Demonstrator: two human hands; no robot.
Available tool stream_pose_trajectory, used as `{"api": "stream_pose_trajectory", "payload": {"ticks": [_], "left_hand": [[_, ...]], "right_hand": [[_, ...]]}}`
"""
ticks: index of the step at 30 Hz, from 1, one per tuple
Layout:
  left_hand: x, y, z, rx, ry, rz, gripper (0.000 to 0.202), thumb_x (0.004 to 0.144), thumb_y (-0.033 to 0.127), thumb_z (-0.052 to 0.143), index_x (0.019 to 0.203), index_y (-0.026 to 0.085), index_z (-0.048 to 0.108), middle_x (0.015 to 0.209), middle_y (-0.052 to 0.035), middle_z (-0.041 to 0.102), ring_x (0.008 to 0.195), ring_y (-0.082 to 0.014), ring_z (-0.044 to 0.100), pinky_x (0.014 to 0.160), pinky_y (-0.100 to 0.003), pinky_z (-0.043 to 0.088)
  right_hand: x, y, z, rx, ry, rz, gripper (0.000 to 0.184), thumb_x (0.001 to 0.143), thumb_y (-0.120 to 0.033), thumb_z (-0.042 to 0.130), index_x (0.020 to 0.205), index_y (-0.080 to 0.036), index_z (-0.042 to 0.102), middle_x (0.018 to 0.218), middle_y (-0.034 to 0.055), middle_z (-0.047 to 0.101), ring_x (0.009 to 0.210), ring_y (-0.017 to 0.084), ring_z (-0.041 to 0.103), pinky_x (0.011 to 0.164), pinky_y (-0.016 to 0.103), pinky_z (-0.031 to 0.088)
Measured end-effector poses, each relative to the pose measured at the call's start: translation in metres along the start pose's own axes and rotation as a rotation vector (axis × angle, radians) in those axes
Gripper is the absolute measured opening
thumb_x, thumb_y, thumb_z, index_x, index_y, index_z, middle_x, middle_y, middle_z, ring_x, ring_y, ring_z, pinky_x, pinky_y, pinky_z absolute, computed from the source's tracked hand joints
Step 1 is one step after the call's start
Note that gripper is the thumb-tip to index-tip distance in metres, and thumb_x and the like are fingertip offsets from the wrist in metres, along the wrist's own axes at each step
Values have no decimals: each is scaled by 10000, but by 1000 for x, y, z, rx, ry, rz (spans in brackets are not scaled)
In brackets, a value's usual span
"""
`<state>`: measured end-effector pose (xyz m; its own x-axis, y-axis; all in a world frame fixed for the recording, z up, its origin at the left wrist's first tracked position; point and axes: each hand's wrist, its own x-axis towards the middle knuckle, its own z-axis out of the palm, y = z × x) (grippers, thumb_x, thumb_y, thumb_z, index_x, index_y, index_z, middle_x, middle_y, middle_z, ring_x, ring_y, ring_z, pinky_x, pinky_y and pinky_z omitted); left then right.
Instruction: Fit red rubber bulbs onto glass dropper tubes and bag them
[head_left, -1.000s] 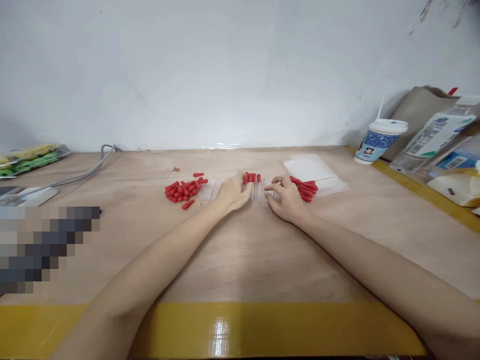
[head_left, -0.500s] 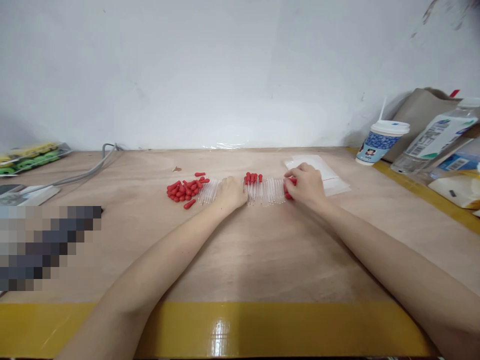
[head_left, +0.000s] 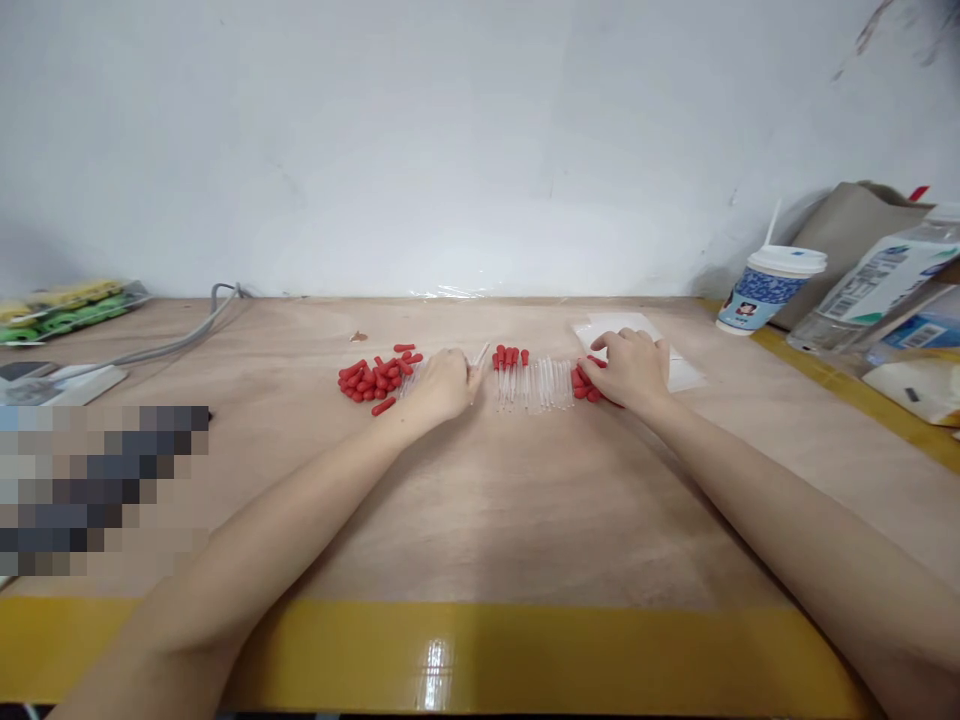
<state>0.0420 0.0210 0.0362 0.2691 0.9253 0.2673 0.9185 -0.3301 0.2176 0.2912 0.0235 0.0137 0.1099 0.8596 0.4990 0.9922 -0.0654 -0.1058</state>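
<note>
My left hand point(head_left: 446, 385) is closed around a thin clear dropper tube point(head_left: 481, 353), whose end sticks up to the right of the fingers. Under and beside that hand lie more clear tubes, mostly covered by it. To its left is a heap of red rubber bulbs point(head_left: 367, 380). A row of clear dropper tubes point(head_left: 551, 383) lies between my hands, and several at its left end carry red bulbs point(head_left: 510, 357). My right hand point(head_left: 634, 368) hovers over a smaller pile of red bulbs point(head_left: 585, 385), thumb and forefinger apart; its other fingers partly hide the pile.
White plastic bags point(head_left: 682, 372) lie behind my right hand. At the right stand a paper cup with a straw point(head_left: 769, 290) and a tilted plastic bottle point(head_left: 870, 280). A grey cable point(head_left: 180, 345) and a pack of yellow and green items point(head_left: 67, 310) are at the left.
My left hand has lifted slightly off the tubes, and a tube now shows in its fingers. My right hand has shifted a little to the right, uncovering more of the small bulb pile.
</note>
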Motion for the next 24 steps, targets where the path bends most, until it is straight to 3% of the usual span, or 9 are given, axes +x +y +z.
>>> {"api": "stream_pose_trajectory", "payload": {"ticks": [2,6,9,12,15,19,24], "left_hand": [[-11,-11,1,-37,52,83,165,830,227,395,780,132,520,710,-79,581,609,-171,534,545,-275,384],[-28,-32,16,-145,133,265,155,862,202,371,927,139,496,771,-64,598,669,-170,559,588,-276,420],[-35,-40,28,-187,261,366,196,876,184,364,1004,152,510,889,-72,609,788,-178,572,670,-290,447],[-37,-40,33,-204,281,433,204,883,173,362,978,160,542,886,-62,592,782,-160,562,684,-274,455],[-37,-39,32,-224,268,435,186,882,173,370,947,151,543,893,-65,571,784,-152,551,687,-264,457],[-37,-39,31,-242,245,426,175,882,168,374,958,155,531,884,-58,584,787,-151,557,694,-267,458],[-39,-38,30,-240,215,430,170,887,177,385,961,155,536,890,-52,607,789,-151,569,701,-267,458]], "right_hand": [[0,-1,1,-16,-32,15,332,755,-397,478,916,-168,655,894,109,581,883,264,469,747,389,269],[-1,0,2,-24,-111,28,280,771,-366,465,801,-197,687,858,105,562,874,263,461,734,390,273],[-2,-1,4,15,-57,50,235,769,-323,481,798,-198,677,906,106,556,905,264,454,748,393,285],[-5,-5,5,118,55,33,202,778,-270,477,811,-172,650,931,112,563,923,266,460,765,396,309],[-13,-18,7,407,109,-136,181,802,-222,463,885,-158,610,883,94,581,843,221,511,737,354,374],[-31,-42,11,733,53,-435,231,832,-200,461,1028,-194,582,899,74,574,812,190,545,725,339,437],[-44,-55,14,832,21,-508,235,849,-183,454,1008,-229,620,917,65,573,882,196,536,796,380,437]]}}
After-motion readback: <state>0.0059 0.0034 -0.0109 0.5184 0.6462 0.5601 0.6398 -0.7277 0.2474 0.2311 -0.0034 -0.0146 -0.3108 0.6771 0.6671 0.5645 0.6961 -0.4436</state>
